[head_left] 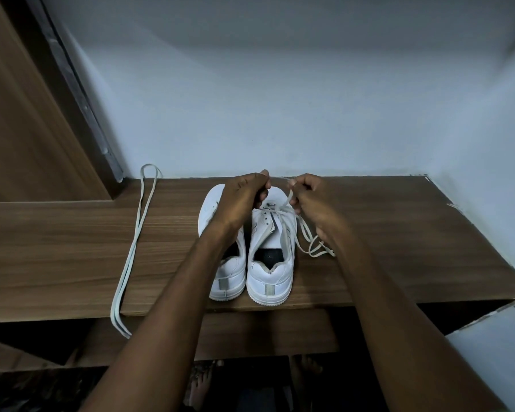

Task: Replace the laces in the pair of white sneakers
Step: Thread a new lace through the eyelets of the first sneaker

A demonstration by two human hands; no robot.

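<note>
Pinching the lace (pixel 283 211) of the right sneaker (pixel 271 248), left hand (pixel 244 197) and right hand (pixel 309 197) work over 2 sneakers on the counter (pixel 72 248).

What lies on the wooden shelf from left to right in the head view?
Loose lace hanging over the front edge → left sneaker → right sneaker → slack loops of the lace being threaded, right of that shoe.

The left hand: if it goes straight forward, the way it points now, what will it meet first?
Probably the wall behind the shelf. The left hand is already past the sneaker toes, and nothing else shows ahead; depth is unclear.
</note>
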